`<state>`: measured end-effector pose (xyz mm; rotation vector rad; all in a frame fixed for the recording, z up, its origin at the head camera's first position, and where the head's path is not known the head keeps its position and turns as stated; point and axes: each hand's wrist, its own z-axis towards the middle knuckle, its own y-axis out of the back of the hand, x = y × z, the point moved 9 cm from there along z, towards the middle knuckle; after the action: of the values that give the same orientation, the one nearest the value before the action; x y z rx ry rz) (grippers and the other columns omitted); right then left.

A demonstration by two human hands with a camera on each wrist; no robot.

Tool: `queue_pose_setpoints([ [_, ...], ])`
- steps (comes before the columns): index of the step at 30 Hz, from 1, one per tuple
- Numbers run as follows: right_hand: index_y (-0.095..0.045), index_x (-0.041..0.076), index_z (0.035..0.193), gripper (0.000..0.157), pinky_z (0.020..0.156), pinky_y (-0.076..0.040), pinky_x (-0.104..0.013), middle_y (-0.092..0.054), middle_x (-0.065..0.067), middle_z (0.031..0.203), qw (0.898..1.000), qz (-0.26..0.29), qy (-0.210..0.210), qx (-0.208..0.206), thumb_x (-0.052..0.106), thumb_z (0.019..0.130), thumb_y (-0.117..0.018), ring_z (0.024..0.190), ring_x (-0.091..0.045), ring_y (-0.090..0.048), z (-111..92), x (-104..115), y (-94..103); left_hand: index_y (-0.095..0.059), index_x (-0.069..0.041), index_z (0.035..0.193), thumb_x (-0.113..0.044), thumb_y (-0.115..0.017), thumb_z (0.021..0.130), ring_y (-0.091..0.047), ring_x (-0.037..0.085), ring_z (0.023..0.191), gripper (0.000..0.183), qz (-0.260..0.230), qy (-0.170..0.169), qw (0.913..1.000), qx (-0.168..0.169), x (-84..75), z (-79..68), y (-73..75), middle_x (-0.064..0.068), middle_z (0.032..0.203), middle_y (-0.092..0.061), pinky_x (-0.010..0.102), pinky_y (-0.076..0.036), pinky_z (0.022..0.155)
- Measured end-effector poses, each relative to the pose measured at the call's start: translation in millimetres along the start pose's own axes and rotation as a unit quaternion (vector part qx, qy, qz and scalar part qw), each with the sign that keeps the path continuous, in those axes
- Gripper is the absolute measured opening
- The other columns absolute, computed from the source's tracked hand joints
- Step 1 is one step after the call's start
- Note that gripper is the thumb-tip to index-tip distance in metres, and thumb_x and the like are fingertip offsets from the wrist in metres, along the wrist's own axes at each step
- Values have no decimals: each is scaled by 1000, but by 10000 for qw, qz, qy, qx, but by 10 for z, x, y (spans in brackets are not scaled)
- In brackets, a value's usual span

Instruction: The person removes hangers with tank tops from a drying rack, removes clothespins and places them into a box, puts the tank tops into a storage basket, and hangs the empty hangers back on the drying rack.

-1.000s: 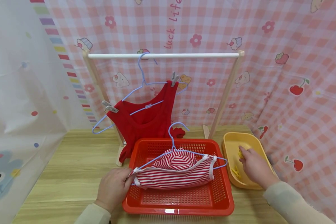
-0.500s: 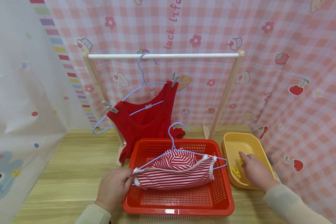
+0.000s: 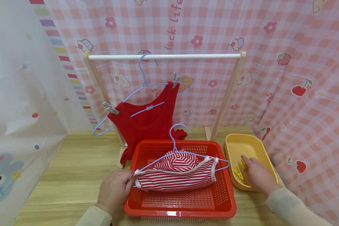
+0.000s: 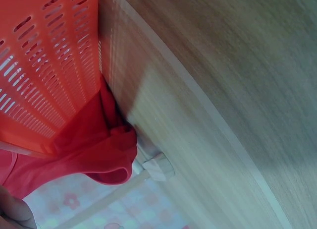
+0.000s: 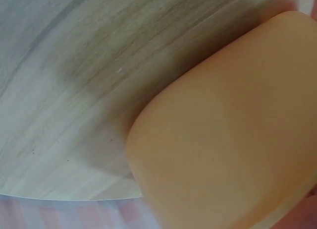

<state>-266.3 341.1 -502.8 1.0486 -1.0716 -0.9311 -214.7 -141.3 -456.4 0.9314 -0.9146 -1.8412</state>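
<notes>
The left hand (image 3: 114,190) is clamped on the left corner of the striped garment (image 3: 176,181), fingers curled in at the near left part of the red basket (image 3: 197,214). The right hand (image 3: 261,176) reaches into the yellow tray (image 3: 243,144) at the right, its index finger extended over a yellow clip (image 3: 243,163). The thumb is hidden, so I cannot tell whether the clip is pinched or only touched. A second yellow clip (image 3: 238,173) lies just beside it, nearer, on the tray's left side.

The striped garment lies across the basket on a blue hanger (image 3: 174,149), its right straps looped over the hanger's right arm and the hook pointing to the far side. More striped cloth is bunched behind its front edge.

Beyond the basket, a red garment (image 3: 147,135) hangs from a white bar (image 3: 197,56) on a second hanger (image 3: 144,82), with a grey clip at the left shoulder (image 3: 111,108) and another at the right (image 3: 176,80). Its hem reaches down behind the basket to the wooden table (image 3: 73,169).

Compared with a second ago, the right hand and the clip at its fingertip sit slightly nearer in the tray; the left hand, striped garment and basket look unchanged.
</notes>
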Motion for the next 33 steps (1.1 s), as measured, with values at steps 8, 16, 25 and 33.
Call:
queue_pose_setpoints([
  [8,-62,-8,135,50,88,-58,-58,-71,-23,106,9995,31,-253,197,4,88,-76,91,-36,-71,18,-65,-61,-71,-21,85,-24,-82,91,-73,23,82,13,30,-80,9999,-121,-2,-5,3,1,87,-79,44,-60,75],
  [16,-66,-3,132,43,94,-56,-61,-73,-25,113,9979,39,-466,456,8,92,-75,103,-42,-72,35,-77,-99,-71,-21,85,-24,-82,90,-73,23,83,13,20,-88,9998,-154,1,-12,3,1,88,-79,44,-60,75],
  [25,-67,-2,133,42,98,-54,-62,-73,-25,117,9958,-11,-550,732,8,92,-72,107,-43,-71,56,-82,-135,-73,-21,87,-23,-83,90,-74,23,84,11,-21,8,10000,-33,13,-4,-12,1,90,-80,45,-61,77],
  [33,-67,-3,132,40,98,-55,-62,-74,-25,115,9937,2,-621,929,7,93,-69,105,-42,-71,70,-85,-158,-72,-21,86,-23,-83,91,-73,22,82,12,-24,66,10000,35,18,3,-21,0,88,-79,44,-61,77],
])
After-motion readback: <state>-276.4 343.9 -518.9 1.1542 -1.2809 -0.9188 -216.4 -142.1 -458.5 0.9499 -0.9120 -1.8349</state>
